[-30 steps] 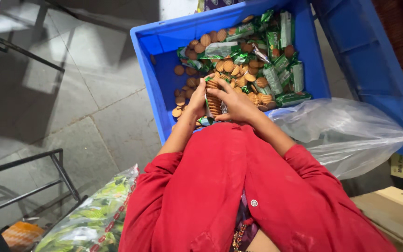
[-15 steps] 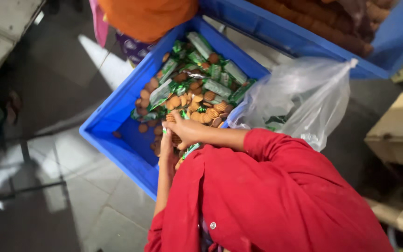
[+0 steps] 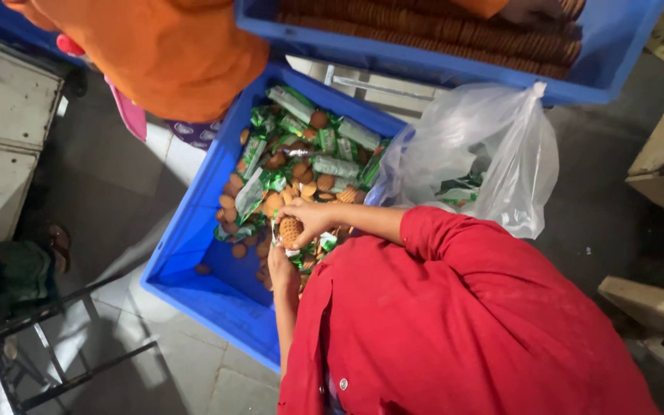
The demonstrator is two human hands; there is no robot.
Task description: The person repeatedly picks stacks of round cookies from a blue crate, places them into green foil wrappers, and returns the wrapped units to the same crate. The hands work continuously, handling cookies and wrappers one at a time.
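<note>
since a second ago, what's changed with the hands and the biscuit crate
The view has swung, so the blue crate now sits at a slant. Both hands stayed over the heap; the right hand now grips a short stack of round biscuits, with the left hand just below it. A person in orange and a second crate of stacked biscuits have come into view. The clear bag stays beside the crate.

— What do we have underfoot?
— We see a grey tiled floor (image 3: 109, 192); a blue crate (image 3: 194, 265) of round biscuits and green wrappers sits directly on it.
— Anything beside that?
— A clear plastic bag (image 3: 493, 154) touching the crate's right side; a black metal frame (image 3: 63, 361) at lower left.
</note>
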